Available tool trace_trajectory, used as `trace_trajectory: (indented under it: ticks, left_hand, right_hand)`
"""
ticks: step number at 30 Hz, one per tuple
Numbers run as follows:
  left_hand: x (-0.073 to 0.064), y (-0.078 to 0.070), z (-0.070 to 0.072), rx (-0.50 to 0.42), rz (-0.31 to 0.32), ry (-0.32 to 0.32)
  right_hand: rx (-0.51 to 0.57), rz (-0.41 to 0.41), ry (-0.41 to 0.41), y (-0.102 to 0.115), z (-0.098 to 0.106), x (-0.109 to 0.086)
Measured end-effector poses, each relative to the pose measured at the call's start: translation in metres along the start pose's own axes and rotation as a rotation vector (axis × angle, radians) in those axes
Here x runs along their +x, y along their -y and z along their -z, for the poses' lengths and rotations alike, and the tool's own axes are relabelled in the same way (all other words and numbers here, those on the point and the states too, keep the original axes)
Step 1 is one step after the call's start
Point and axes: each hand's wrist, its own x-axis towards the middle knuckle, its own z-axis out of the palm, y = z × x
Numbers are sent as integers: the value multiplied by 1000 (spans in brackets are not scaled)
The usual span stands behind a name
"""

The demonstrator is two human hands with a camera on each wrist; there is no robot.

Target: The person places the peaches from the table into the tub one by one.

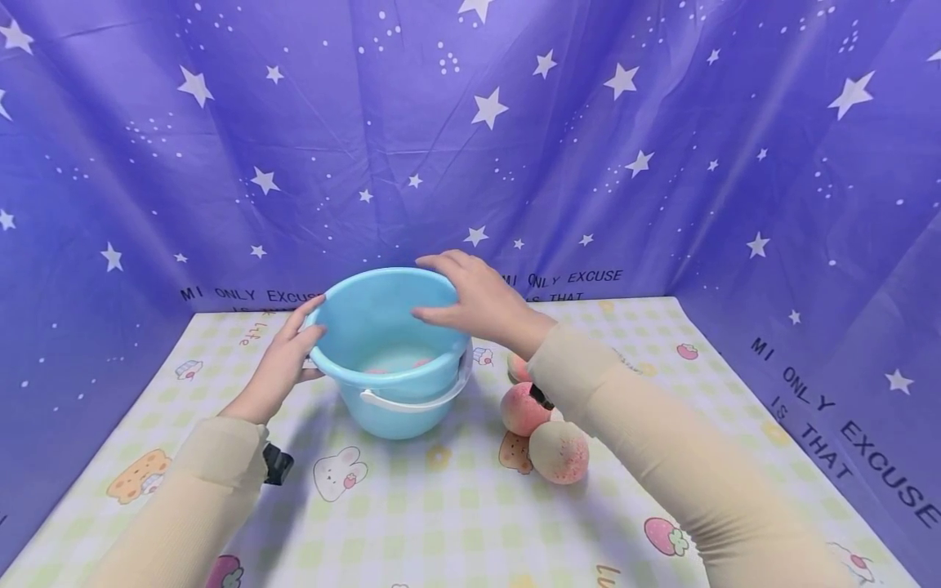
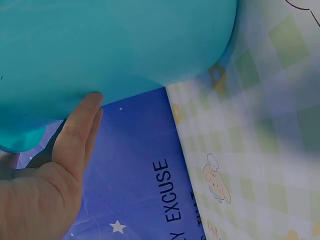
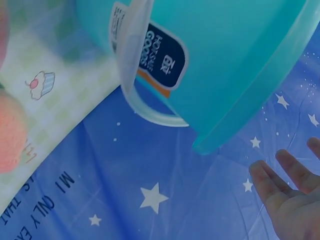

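Observation:
A light-blue bucket point(image 1: 397, 412) with a white handle point(image 1: 419, 406) stands tilted on the table, its mouth toward me. Parts of pink things point(image 1: 421, 363) show at its bottom. My left hand point(image 1: 275, 363) grips the bucket's left rim; in the left wrist view, fingers point(image 2: 82, 125) lie along the outer wall. At the right rim, my right hand point(image 1: 488, 298) is spread, thumb and fingers apart, with nothing held. The right wrist view shows its fingers point(image 3: 295, 172) off the bucket wall, beside the rim.
Three pink-and-cream peaches, the nearest peach point(image 1: 559, 453) largest in view, lie right of the bucket beneath my right forearm. A checked cloth point(image 1: 412, 523) with cartoon prints covers the table. Purple star-printed curtain point(image 1: 412, 122) hangs behind and at both sides.

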Motion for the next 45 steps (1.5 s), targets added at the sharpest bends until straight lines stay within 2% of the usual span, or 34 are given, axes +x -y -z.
trace_trajectory:
  ticks: [5,24,45]
  left_hand:
    - [-1,0,0,3,-7,4]
    - [-3,-2,-1,7,-5,-1]
    - [-4,-2,-1,-5,-11,7]
  right_hand:
    - [-18,12,-16,-6,4,-5]
    - [-26,-46,-13,-22,8,-17]
    - [-28,-147,-4,-50,4,-29]
